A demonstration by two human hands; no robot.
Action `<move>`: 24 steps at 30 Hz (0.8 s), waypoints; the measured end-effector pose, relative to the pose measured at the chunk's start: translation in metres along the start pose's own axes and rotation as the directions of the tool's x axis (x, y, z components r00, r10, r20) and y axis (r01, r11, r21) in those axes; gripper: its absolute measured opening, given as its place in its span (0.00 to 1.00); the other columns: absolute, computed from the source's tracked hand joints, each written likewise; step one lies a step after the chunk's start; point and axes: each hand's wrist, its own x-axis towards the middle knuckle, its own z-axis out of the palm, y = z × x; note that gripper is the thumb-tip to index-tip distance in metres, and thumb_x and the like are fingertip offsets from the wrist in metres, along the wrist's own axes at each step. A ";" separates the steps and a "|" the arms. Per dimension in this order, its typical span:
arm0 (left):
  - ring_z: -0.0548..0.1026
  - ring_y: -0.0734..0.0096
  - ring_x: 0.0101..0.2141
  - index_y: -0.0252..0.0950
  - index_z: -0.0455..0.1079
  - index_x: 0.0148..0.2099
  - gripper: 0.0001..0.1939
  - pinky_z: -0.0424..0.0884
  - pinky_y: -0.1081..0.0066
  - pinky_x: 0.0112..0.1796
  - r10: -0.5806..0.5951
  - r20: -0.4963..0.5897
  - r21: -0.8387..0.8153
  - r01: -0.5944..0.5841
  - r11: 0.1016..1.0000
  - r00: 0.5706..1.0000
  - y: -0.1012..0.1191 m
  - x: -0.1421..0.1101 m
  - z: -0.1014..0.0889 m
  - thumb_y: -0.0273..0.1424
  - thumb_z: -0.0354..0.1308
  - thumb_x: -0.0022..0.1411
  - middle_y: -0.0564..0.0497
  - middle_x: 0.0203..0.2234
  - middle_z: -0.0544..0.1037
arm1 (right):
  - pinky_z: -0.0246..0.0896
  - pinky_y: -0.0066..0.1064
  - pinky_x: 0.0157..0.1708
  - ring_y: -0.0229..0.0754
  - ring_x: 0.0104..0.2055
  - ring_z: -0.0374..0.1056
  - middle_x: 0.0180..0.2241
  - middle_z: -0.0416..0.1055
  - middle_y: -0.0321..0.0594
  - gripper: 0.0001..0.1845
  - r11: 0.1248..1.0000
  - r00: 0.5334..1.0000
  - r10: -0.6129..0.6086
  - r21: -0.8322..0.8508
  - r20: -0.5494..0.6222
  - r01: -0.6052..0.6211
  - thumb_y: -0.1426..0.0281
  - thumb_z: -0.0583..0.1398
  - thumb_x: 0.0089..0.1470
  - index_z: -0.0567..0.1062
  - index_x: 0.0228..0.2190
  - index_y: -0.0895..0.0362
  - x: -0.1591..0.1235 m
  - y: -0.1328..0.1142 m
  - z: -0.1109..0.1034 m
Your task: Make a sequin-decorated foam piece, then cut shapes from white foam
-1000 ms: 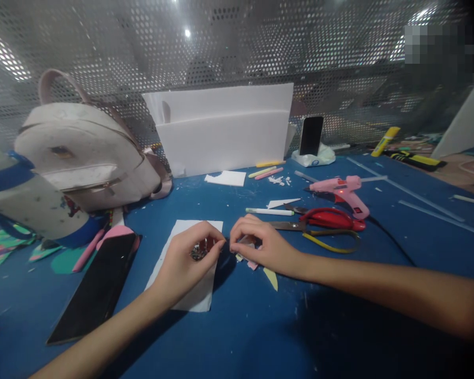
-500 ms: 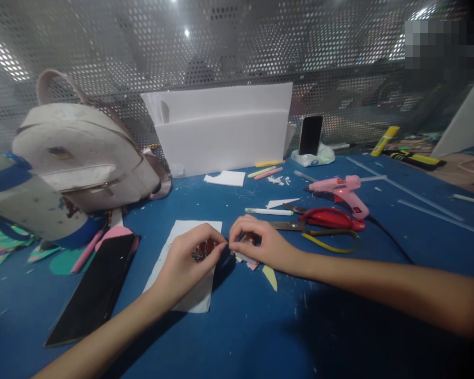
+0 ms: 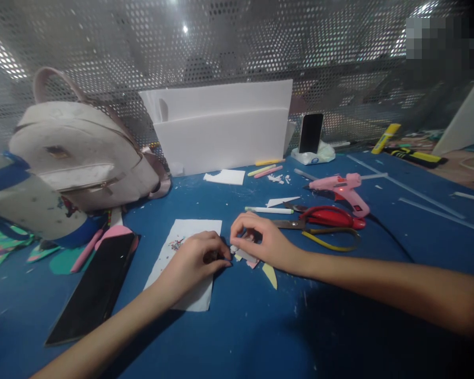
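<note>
My left hand (image 3: 202, 256) is curled over the right side of a white paper sheet (image 3: 199, 226), its thumb and fingertips close together at the edge of a small pile of scraps (image 3: 248, 256). Whatever those fingers pinch is too small to make out. My right hand (image 3: 260, 238) bends over the same pile of white, pink and yellow cut pieces, thumb and index finger drawn together; anything between them cannot be made out. Tiny dark and coloured bits (image 3: 176, 244) lie on the sheet. Right of the pile rests a yellow scrap (image 3: 269, 276).
Scissors (image 3: 296, 225), red-handled pliers (image 3: 327, 216) and a pink glue gun (image 3: 339, 187) lie to the right. White boards (image 3: 221, 142) stand behind. On the left are a black phone (image 3: 90, 289), a large bottle (image 3: 27, 205) and a backpack (image 3: 75, 142).
My left hand has shifted slightly down and its fingertips have parted from the right hand's. The coloured bits on the sheet now show more plainly. My right hand has hardly moved.
</note>
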 end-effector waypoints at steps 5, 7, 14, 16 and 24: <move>0.71 0.72 0.31 0.38 0.74 0.33 0.09 0.64 0.73 0.31 0.000 0.001 -0.008 0.000 1.000 1.000 0.004 -0.001 0.002 0.19 0.59 0.57 0.54 0.31 0.73 | 0.59 0.29 0.35 0.38 0.38 0.62 0.33 0.68 0.37 0.04 1.000 1.000 -0.001 -0.032 0.012 0.001 0.71 0.58 0.58 0.71 0.30 0.56 0.000 0.000 0.000; 0.70 0.73 0.30 0.38 0.73 0.33 0.10 0.64 0.73 0.31 0.007 0.001 -0.002 -0.007 1.000 1.000 0.006 -0.001 0.003 0.18 0.58 0.56 0.54 0.31 0.73 | 0.58 0.29 0.36 0.38 0.38 0.61 0.33 0.69 0.36 0.05 0.998 1.000 -0.019 -0.056 0.010 0.019 0.72 0.58 0.58 0.71 0.29 0.56 0.000 -0.001 0.000; 0.68 0.73 0.27 0.38 0.71 0.33 0.09 0.62 0.71 0.31 0.053 -0.006 0.058 -0.052 0.997 0.999 0.007 -0.001 0.006 0.18 0.57 0.55 0.54 0.30 0.72 | 0.58 0.29 0.35 0.39 0.38 0.61 0.33 0.69 0.37 0.05 0.998 1.000 -0.012 -0.062 0.016 0.013 0.71 0.57 0.59 0.70 0.30 0.56 0.000 -0.002 -0.001; 0.68 0.73 0.27 0.38 0.71 0.33 0.08 0.62 0.71 0.32 0.051 -0.006 0.062 -0.051 0.997 0.999 0.006 -0.001 0.006 0.19 0.58 0.55 0.54 0.30 0.72 | 0.57 0.30 0.35 0.39 0.38 0.61 0.33 0.69 0.37 0.05 0.998 1.000 -0.010 -0.062 0.015 0.011 0.71 0.57 0.59 0.70 0.30 0.56 0.000 -0.001 -0.001; 0.70 0.70 0.31 0.39 0.72 0.35 0.06 0.63 0.71 0.32 0.031 -0.003 0.010 -0.031 0.999 1.000 0.005 0.000 0.004 0.22 0.60 0.58 0.53 0.32 0.73 | 0.57 0.31 0.37 0.39 0.39 0.61 0.33 0.69 0.37 0.05 0.998 1.000 -0.013 -0.065 0.003 0.014 0.72 0.57 0.58 0.71 0.30 0.56 0.000 -0.001 -0.001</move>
